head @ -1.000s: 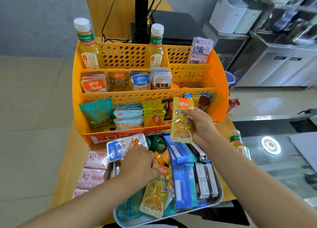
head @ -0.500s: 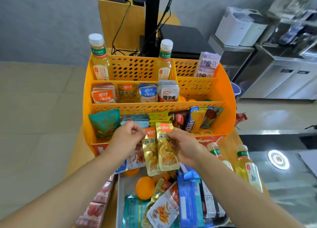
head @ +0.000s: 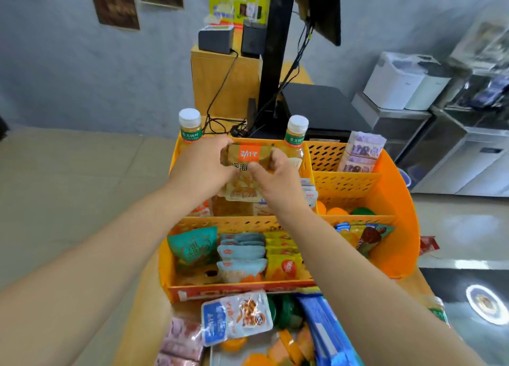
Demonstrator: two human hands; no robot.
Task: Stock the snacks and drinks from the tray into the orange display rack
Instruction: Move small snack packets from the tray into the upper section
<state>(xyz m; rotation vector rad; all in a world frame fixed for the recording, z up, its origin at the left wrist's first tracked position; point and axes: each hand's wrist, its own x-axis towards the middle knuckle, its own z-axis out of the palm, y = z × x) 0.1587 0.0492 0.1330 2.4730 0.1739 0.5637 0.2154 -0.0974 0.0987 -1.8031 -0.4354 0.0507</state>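
Holding a yellow snack packet (head: 249, 170) above the middle tier of the orange rack (head: 396, 228), left hand (head: 203, 164) and right hand (head: 275, 178) both with fingers closed on its upper edges; packet upright, between two bottles (head: 296, 142) in the back row; tray (head: 217, 356) near the bottom edge, a blue-and-white packet (head: 237, 317) lying at its left corner

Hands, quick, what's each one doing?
Left hand: closed on the golden snack packets.
Right hand: closed on the same packets.
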